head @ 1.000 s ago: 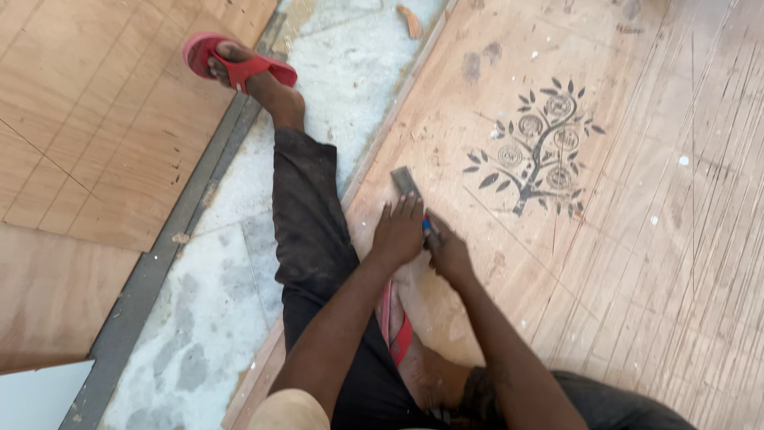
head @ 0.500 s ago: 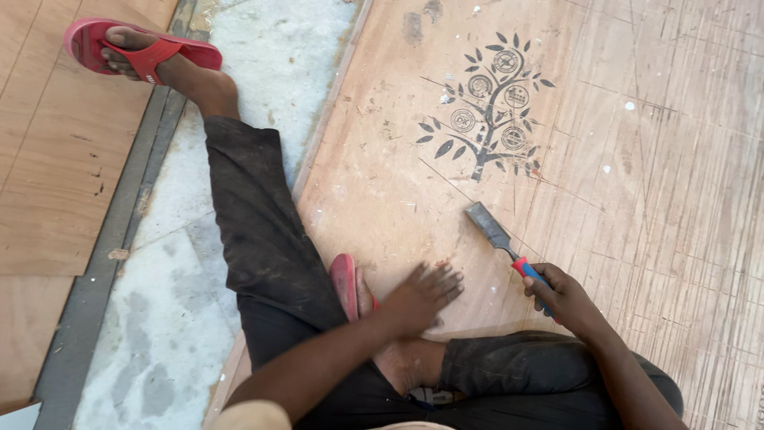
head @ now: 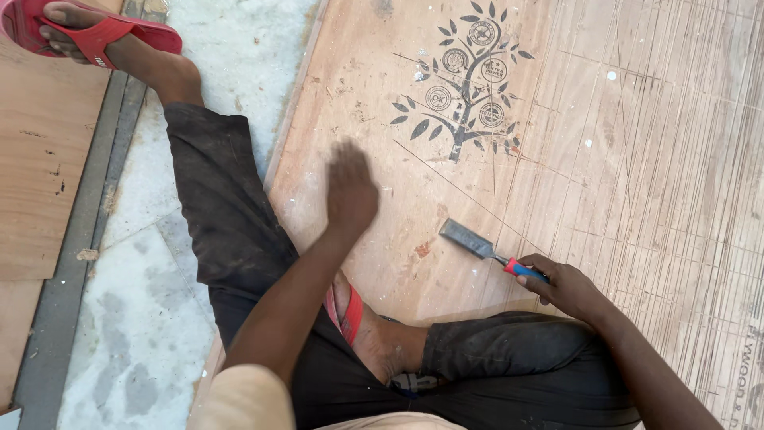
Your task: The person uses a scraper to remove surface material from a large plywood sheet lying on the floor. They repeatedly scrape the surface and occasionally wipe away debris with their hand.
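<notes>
My right hand (head: pixel 563 284) grips the red and blue handle of a chisel (head: pixel 477 244), whose flat steel blade lies on the plywood sheet (head: pixel 637 159) pointing up and left. My left hand (head: pixel 350 191) is blurred, palm down with fingers together, flat on or just above the plywood to the left of the blade, holding nothing. I sit on the sheet with one leg in dark trousers (head: pixel 223 207) stretched out to the left and the other folded under me.
A black tree-shaped stamp (head: pixel 465 80) marks the plywood above my hands. Many scored lines cover the sheet's right side. Grey concrete floor (head: pixel 143 318) and another wooden board (head: pixel 40 159) lie left. Red sandals are on my feet (head: pixel 95 36).
My left hand has moved up from beside my folded leg onto the plywood. My right hand with the chisel stays about where it was half a second ago, after shifting right from the sheet's edge.
</notes>
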